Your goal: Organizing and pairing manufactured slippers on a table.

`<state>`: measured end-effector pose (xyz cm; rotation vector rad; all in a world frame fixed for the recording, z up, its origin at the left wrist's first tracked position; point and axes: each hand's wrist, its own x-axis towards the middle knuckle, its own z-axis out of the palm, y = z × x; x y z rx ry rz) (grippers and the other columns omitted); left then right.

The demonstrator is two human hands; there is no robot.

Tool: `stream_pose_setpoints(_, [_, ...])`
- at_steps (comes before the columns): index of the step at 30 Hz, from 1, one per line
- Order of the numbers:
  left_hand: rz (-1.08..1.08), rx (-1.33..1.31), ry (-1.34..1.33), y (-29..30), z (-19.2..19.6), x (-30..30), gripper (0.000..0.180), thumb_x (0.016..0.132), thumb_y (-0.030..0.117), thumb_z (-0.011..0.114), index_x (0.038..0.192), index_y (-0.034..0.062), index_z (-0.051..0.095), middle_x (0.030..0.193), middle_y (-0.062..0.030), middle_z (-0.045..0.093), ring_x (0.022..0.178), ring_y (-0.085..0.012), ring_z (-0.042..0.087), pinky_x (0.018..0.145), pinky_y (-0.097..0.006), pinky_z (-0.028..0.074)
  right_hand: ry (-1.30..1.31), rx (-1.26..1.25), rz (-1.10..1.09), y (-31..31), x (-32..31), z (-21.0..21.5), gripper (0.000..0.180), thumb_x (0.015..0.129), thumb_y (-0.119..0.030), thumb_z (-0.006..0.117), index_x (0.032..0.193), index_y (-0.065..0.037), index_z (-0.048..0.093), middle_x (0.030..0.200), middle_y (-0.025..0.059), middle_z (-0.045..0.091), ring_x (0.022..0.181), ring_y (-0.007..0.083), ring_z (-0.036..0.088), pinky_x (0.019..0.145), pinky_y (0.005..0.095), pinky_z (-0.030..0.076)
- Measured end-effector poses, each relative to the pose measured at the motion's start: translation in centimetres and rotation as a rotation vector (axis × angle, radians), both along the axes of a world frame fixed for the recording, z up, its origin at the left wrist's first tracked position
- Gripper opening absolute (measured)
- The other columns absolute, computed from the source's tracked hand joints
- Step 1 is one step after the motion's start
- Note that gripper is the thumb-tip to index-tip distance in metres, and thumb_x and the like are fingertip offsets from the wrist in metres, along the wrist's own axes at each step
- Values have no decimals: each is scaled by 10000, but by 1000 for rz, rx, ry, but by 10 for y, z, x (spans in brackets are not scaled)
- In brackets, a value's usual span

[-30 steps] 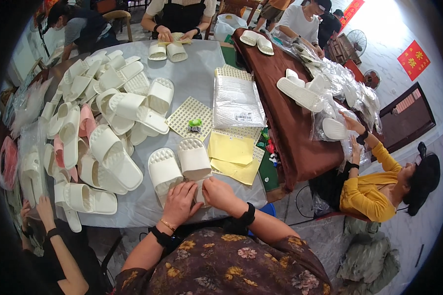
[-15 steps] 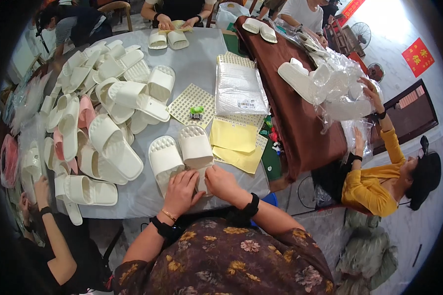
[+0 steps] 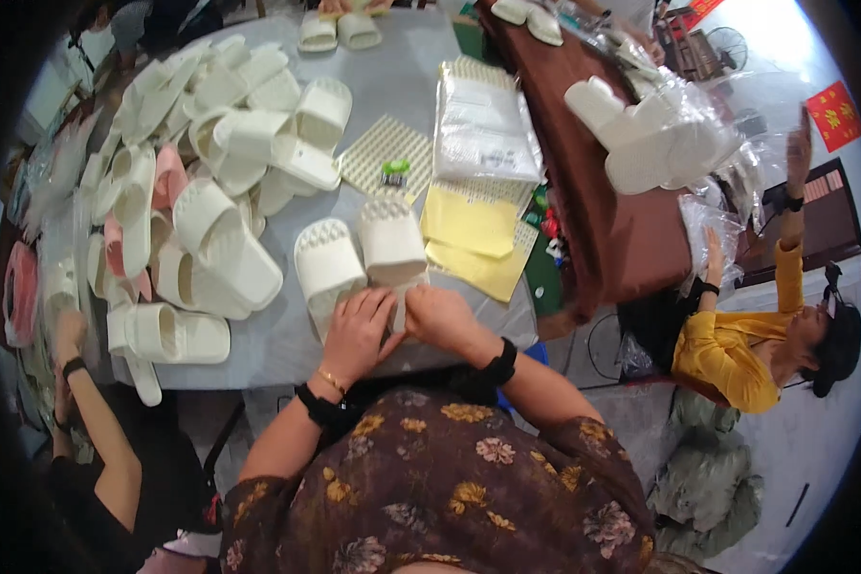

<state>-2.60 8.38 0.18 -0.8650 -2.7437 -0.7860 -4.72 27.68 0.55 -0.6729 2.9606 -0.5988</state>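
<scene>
A pair of white slide slippers lies side by side at the table's near edge, heels toward me: a left slipper (image 3: 327, 256) and a right slipper (image 3: 392, 235). My left hand (image 3: 358, 331) lies with fingers stretched over the heel area between the two, its thumb toward the right slipper. With fingers curled in, my right hand (image 3: 440, 316) presses at the heel of the right slipper; whatever its fingertips pinch is hidden. Just beyond and to the right are yellow paper sheets (image 3: 469, 222) and a sticker sheet (image 3: 385, 153) bearing small printed labels.
A large heap of white slippers (image 3: 228, 258), with a few pink ones (image 3: 169, 175), covers the table's left. A silver-white padded bag (image 3: 488, 124) lies beyond the sheets. At right, a co-worker in yellow (image 3: 737, 349) handles clear plastic bags (image 3: 710, 230) beside a brown-covered table (image 3: 593, 191).
My view has tilted, so the table sits higher in the picture. Both my hands stay at the slippers' heels, the right one more tightly curled. The co-worker in yellow has raised one arm.
</scene>
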Motion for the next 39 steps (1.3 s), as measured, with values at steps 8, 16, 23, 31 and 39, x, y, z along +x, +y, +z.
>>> stream_pose_setpoints(8, [-1, 31, -14, 1, -1, -5, 593, 826, 340, 722, 1318, 56, 551, 1312, -90, 553, 1221, -285, 499, 1019, -440, 375, -130, -384, -136, 21, 2, 10, 161, 885, -192, 619, 912, -36, 592, 870, 172, 624, 828, 390, 626, 696, 485, 509])
stream_pose_setpoints(16, [16, 11, -35, 1, -2, 0, 584, 817, 337, 729, 1306, 60, 571, 1340, -73, 551, 1234, -287, 494, 1024, -436, 364, -2, -195, -116, 0, 10, 7, 143, 847, -189, 650, 840, -61, 585, 815, 130, 608, 752, 372, 635, 657, 469, 513])
stream_pose_setpoints(23, [8, -25, 2, 2, -5, -2, 590, 827, 367, 716, 1307, 53, 576, 1334, -70, 555, 1229, -269, 493, 1030, -421, 366, -68, -604, -437, 52, 18, 4, 117, 838, -127, 657, 845, -12, 678, 793, 152, 673, 711, 271, 655, 655, 364, 516])
stream_pose_setpoints(31, [5, -25, 10, 2, -6, -2, 587, 836, 372, 705, 1305, 44, 577, 1335, -84, 556, 1229, -286, 491, 1025, -427, 360, -9, -523, -973, 184, 46, -10, 198, 866, -153, 670, 881, 43, 691, 747, 109, 698, 694, 139, 636, 650, 310, 500])
stream_pose_setpoints(39, [2, -11, -4, 3, -3, -1, 595, 838, 361, 704, 1322, 44, 565, 1343, -97, 552, 1243, -298, 485, 1023, -432, 352, 40, -336, -976, 184, 45, -11, 160, 852, -140, 668, 858, 19, 685, 743, 167, 685, 665, 257, 670, 636, 372, 515])
